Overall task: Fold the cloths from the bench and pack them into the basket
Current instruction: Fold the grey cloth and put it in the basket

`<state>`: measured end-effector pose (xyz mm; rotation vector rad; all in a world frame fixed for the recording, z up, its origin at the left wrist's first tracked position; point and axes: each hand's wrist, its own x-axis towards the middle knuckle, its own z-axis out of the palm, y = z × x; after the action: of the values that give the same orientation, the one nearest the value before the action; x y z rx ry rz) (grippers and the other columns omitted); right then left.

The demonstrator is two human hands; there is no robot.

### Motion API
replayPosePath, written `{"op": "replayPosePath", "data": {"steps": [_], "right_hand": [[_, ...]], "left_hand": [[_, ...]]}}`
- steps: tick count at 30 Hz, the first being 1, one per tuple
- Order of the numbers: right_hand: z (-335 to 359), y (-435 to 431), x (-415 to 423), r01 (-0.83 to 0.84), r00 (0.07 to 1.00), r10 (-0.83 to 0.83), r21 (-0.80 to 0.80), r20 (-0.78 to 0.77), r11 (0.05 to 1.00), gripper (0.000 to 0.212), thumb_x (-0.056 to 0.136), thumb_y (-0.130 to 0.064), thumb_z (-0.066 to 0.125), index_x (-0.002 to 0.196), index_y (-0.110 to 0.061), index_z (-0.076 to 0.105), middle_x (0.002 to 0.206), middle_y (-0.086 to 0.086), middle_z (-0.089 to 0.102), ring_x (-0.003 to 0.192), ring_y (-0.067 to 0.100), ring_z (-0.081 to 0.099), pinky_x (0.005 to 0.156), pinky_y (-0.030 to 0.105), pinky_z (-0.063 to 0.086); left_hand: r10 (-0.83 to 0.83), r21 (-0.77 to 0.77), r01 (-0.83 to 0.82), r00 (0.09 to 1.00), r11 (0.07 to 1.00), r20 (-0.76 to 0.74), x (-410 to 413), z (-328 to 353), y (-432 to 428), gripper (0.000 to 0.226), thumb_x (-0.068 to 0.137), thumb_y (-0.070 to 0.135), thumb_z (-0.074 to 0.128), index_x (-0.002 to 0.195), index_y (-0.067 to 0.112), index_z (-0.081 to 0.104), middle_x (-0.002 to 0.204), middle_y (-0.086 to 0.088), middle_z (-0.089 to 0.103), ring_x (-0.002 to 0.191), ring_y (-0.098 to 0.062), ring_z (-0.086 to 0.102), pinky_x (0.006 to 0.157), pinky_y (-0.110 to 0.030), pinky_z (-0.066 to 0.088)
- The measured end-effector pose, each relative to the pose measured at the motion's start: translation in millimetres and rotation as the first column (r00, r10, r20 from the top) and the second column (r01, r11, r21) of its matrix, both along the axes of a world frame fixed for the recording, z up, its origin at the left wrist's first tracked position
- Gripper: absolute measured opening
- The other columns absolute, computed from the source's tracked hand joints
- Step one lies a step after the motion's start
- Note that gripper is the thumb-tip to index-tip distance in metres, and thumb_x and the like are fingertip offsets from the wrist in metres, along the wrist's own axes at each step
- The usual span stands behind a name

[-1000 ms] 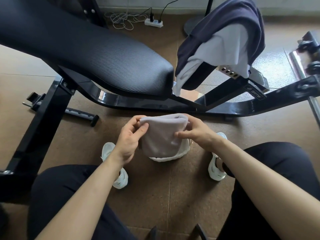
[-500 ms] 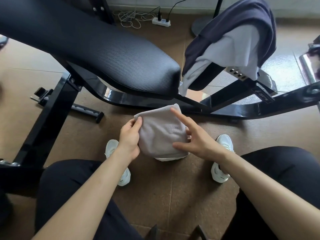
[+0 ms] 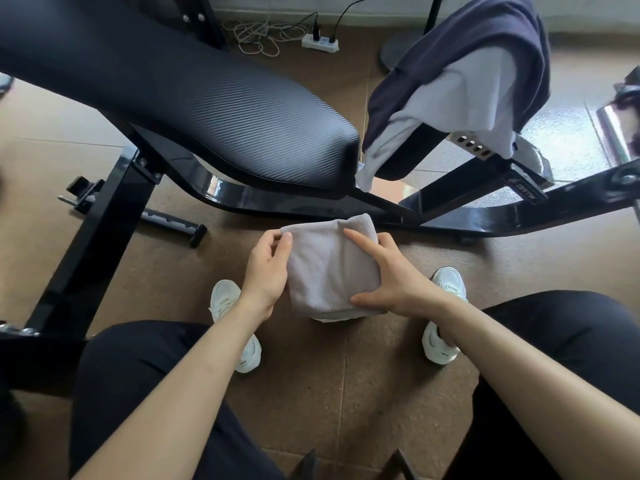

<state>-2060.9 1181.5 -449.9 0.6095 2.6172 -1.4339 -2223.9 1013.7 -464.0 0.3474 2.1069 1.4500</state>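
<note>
A folded light grey cloth (image 3: 329, 268) sits between my hands, low over the floor in front of my knees. My left hand (image 3: 268, 271) grips its left edge, thumb on top near the upper corner. My right hand (image 3: 388, 277) holds the right side, with the thumb under the lower edge and the index finger stretched across the top. A white rim (image 3: 334, 318) peeks out just beneath the cloth; I cannot tell whether it is the basket. On the bench's far pad hang a dark navy cloth (image 3: 474, 46) and a pale grey cloth (image 3: 460, 105).
The black padded bench (image 3: 194, 109) stretches across the top left, its black frame (image 3: 467, 216) running just beyond the cloth. A power strip (image 3: 320, 43) and cables lie on the floor at the back. My white shoes (image 3: 239, 327) flank the cloth on the brown floor.
The cloth has been turned and flattened into a neater square. My right hand moved from lying on top of it to holding its right edge; my left hand slid up along the left edge.
</note>
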Motion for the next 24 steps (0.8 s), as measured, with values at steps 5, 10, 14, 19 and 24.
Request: {"op": "replayPosePath", "data": {"steps": [5,10,14,19,24], "right_hand": [[0,4,3,0.074,0.997,-0.075,-0.104,-0.013,0.992,0.107,0.077,-0.024,0.087,0.158,-0.043,0.019,0.135,-0.009,0.027,0.128,0.014,0.036,0.108,0.029,0.042],[-3,5,3,0.1,0.994,-0.103,-0.085,-0.029,0.991,0.107,0.076,-0.023,0.087,0.157,-0.041,0.021,0.133,-0.005,0.029,0.122,0.011,0.039,0.096,0.016,0.039],[-3,2,2,0.096,0.995,-0.098,-0.059,-0.03,0.994,0.105,0.076,-0.023,0.087,0.157,-0.041,0.022,0.131,-0.005,0.03,0.119,0.011,0.041,0.095,0.02,0.044],[-6,-5,0,0.025,0.999,-0.024,0.051,-0.026,0.998,0.1,0.076,-0.026,0.081,0.155,-0.045,0.023,0.133,-0.007,0.032,0.122,0.019,0.042,0.103,0.041,0.049],[-9,-10,-1,0.011,0.999,-0.009,0.041,-0.049,0.999,0.094,0.081,-0.02,0.077,0.157,-0.04,0.025,0.137,-0.005,0.04,0.117,0.016,0.048,0.097,0.04,0.052]], "left_hand": [[-0.182,0.056,0.18,0.983,0.982,0.04,-1,5,-3,0.068,0.087,0.043,0.075,0.143,0.045,0.037,0.139,0.002,0.056,0.125,-0.014,0.058,0.102,-0.043,0.053],[-0.445,-0.135,0.424,0.856,0.895,-0.263,10,11,-3,0.093,0.078,0.031,0.086,0.146,0.053,0.026,0.15,0.015,0.034,0.136,-0.004,0.034,0.111,-0.031,0.032],[-0.463,-0.312,0.371,0.829,0.875,-0.314,16,9,-3,0.085,0.074,0.04,0.087,0.142,0.052,0.038,0.12,0.002,0.043,0.115,-0.018,0.05,0.098,-0.036,0.048],[-0.479,-0.474,0.282,0.797,0.834,-0.367,23,7,2,0.092,0.067,0.045,0.088,0.146,0.043,0.04,0.115,0.0,0.041,0.104,-0.03,0.059,0.085,-0.042,0.054],[-0.559,-0.631,0.204,0.705,0.748,-0.436,32,7,6,0.098,0.075,0.038,0.085,0.154,0.038,0.028,0.127,-0.005,0.038,0.105,-0.037,0.065,0.084,-0.046,0.056]]}}
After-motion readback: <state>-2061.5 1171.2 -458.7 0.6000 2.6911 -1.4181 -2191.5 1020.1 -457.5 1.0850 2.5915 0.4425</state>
